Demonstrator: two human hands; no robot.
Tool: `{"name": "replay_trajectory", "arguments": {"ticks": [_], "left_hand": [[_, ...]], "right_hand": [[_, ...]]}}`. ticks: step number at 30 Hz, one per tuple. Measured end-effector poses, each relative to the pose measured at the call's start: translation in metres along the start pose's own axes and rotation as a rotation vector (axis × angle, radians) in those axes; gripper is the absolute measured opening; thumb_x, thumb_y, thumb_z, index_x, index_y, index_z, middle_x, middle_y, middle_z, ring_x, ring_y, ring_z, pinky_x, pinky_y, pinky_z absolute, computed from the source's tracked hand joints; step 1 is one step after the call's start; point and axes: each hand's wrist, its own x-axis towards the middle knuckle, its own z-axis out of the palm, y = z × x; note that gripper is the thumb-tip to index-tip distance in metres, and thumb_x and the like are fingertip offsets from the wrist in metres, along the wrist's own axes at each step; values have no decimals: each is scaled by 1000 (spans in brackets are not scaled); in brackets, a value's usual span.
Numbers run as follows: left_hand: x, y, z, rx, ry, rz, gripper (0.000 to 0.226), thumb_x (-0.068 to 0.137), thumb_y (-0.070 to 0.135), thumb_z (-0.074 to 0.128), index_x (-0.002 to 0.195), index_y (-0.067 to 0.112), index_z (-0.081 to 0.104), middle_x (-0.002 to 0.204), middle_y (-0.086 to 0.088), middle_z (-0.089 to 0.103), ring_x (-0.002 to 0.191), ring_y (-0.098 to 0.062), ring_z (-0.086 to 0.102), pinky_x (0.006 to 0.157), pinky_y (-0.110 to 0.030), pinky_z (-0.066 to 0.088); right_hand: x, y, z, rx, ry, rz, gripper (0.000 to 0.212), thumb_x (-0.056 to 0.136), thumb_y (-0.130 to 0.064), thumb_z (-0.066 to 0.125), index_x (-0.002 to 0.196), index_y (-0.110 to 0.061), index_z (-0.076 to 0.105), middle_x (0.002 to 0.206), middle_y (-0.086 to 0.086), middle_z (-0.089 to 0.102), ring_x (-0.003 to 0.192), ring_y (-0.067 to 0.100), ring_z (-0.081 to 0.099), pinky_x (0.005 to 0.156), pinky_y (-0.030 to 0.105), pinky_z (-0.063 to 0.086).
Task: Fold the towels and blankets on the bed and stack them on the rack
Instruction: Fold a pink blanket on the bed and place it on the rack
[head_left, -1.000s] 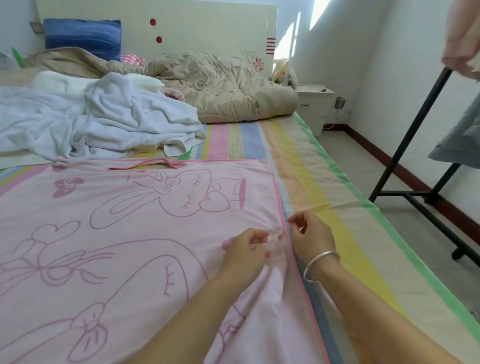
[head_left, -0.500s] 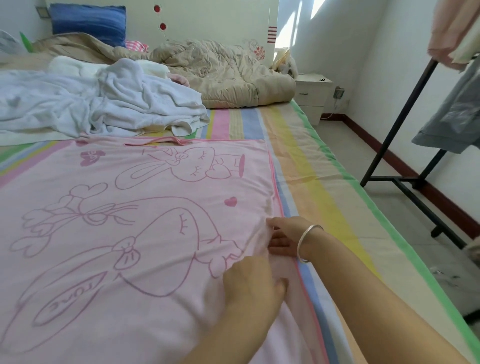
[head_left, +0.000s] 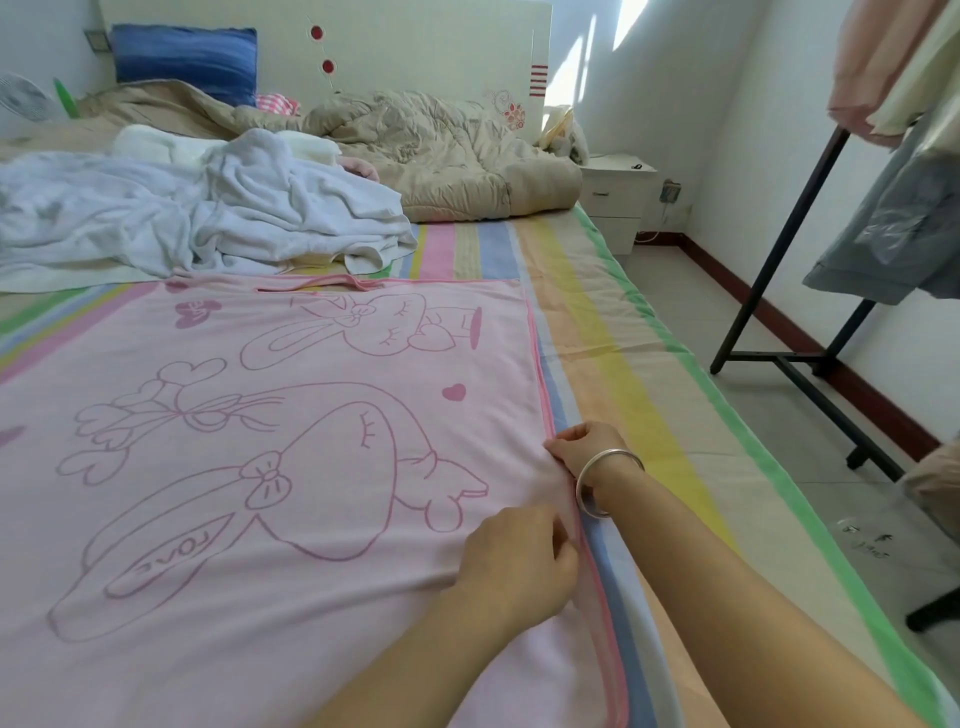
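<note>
A pink blanket (head_left: 291, 467) with a rabbit drawing lies spread flat on the striped bed (head_left: 639, 364). My right hand (head_left: 584, 449), with a silver bangle on the wrist, pinches the blanket's right edge. Nearer to me, my left hand (head_left: 519, 564) grips the same edge with curled fingers. A crumpled white towel (head_left: 208, 213) lies in a heap behind the pink blanket. The black rack (head_left: 779, 249) stands on the floor to the right of the bed.
A beige quilt (head_left: 441, 156) and a blue pillow (head_left: 187, 57) lie by the headboard. A white nightstand (head_left: 615, 195) sits in the far corner. Clothes (head_left: 904, 208) hang on the rack at the upper right. Tiled floor runs between bed and rack.
Both hands have slid along the blanket's right edge toward me, the left further than the right. More of the rabbit drawing shows as the view tilted down.
</note>
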Motion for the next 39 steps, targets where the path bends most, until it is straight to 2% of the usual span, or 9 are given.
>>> {"name": "replay_trajectory", "arguments": {"ticks": [5, 8, 12, 17, 23, 26, 30, 34, 39], "left_hand": [[-17, -11, -6, -132, 70, 86, 8, 89, 30, 53, 97, 29, 56, 88, 11, 65, 79, -9, 60, 77, -31, 50], [-35, -20, -14, -212, 141, 117, 7, 87, 33, 59, 89, 30, 53, 79, 14, 62, 64, -4, 55, 68, -22, 45], [-60, -17, -3, -181, 50, 151, 13, 80, 41, 61, 74, 32, 55, 73, 16, 63, 67, -2, 56, 69, -23, 48], [-85, -13, 26, -43, 72, 239, 32, 71, 53, 66, 84, 24, 57, 89, 12, 61, 82, -8, 54, 73, -22, 43], [-90, -17, 34, -51, 90, 327, 6, 77, 26, 60, 82, 24, 62, 83, 10, 63, 76, -10, 56, 72, -28, 47], [-93, -13, 29, -154, 46, 329, 4, 80, 29, 62, 81, 24, 63, 76, 13, 63, 73, -8, 58, 69, -22, 47], [-97, -4, 29, -210, 26, 324, 8, 85, 34, 64, 82, 27, 61, 78, 14, 62, 74, -7, 58, 70, -22, 48], [-98, 1, 32, -44, 27, 239, 24, 84, 47, 57, 89, 26, 66, 84, 14, 65, 81, -7, 59, 76, -29, 50], [-87, -14, 15, -41, 266, 182, 20, 86, 38, 51, 93, 26, 66, 89, 11, 66, 86, -9, 59, 80, -32, 50]], "right_hand": [[-15, 4, -4, -164, 26, -34, 40, 81, -35, 72, 110, -15, 53, 102, 5, 62, 91, 26, 61, 68, 26, 40], [-29, 18, -5, -80, -3, -18, 41, 74, -46, 72, 99, -21, 50, 101, 7, 64, 90, 28, 65, 70, 37, 55], [-54, 42, -4, 11, -6, -34, 35, 69, -46, 71, 87, -22, 52, 94, 7, 65, 81, 29, 68, 74, 49, 58], [-87, 55, -9, 279, -124, 4, 12, 92, -13, 61, 91, -9, 50, 71, 12, 57, 42, 17, 56, 42, 28, 50], [-102, 61, -11, 386, -162, -78, 15, 90, -8, 64, 95, -14, 51, 83, 10, 54, 57, 17, 51, 49, 26, 48], [-106, 65, -12, 390, -113, -142, 15, 91, -10, 63, 98, -15, 51, 77, 5, 52, 53, 9, 49, 45, 18, 41], [-107, 76, -18, 141, 88, -253, 20, 85, -18, 70, 93, -20, 52, 79, -1, 57, 66, 14, 53, 62, 25, 45], [-113, 77, -23, -295, 122, -348, 19, 85, -33, 67, 94, -25, 52, 78, -11, 59, 72, 12, 57, 59, 22, 40], [-115, 77, -17, -584, 208, -577, 40, 83, -31, 63, 122, -21, 56, 122, 2, 56, 113, 27, 55, 87, 38, 47]]}}
